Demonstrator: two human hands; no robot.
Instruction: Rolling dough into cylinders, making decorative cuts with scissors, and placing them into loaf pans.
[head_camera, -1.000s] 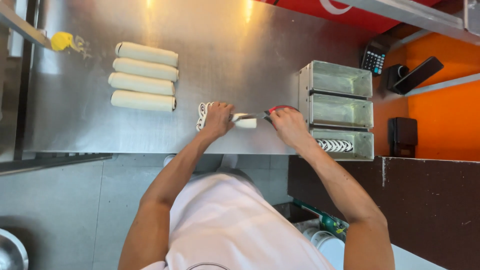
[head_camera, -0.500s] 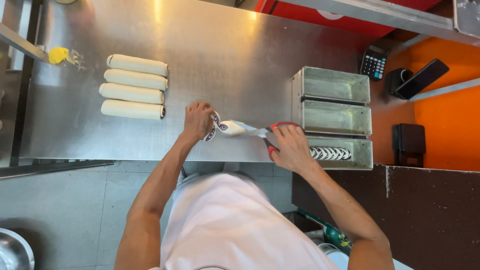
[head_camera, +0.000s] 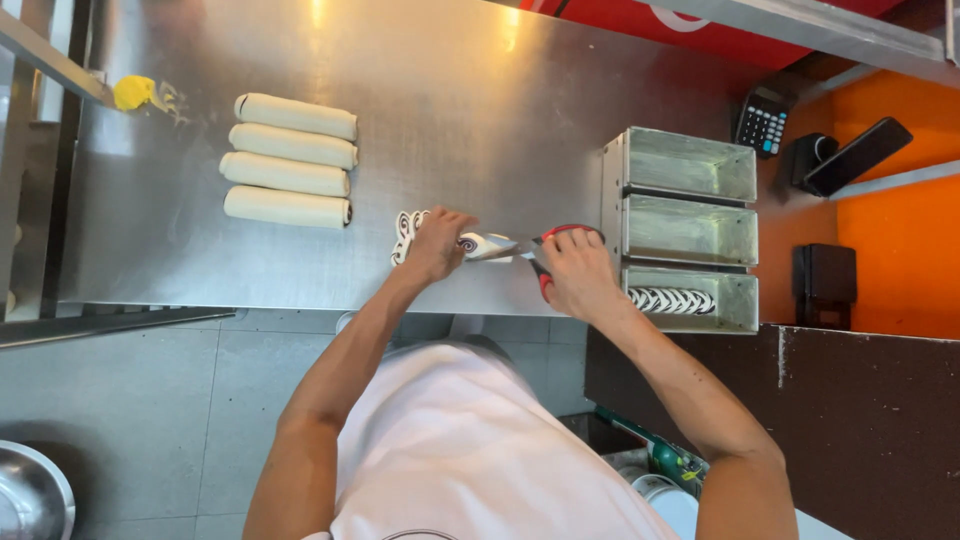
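The table (head_camera: 480, 90) is dull silver-grey steel. In the upper left of the frame lie 4 cream-white dough rolls (head_camera: 290, 158), with a yellow lump (head_camera: 132, 92) further left. At centre, the dough piece (head_camera: 482, 245) and the cut slices (head_camera: 405, 232) show white with a dark swirl. The scissors (head_camera: 560, 240) have red handles. At right, 3 grey tins (head_camera: 690, 225) stand before an orange wall (head_camera: 900, 250); the lowest holds striped white-and-dark slices.

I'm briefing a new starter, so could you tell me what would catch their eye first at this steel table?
First, the two hands at the near edge: the left hand holds a swirled dough roll while the right hand works red-handled scissors against it. Next, four uncut dough logs lie side by side further left. To the right, three metal loaf tins stand in a row, the nearest holding swirled slices.
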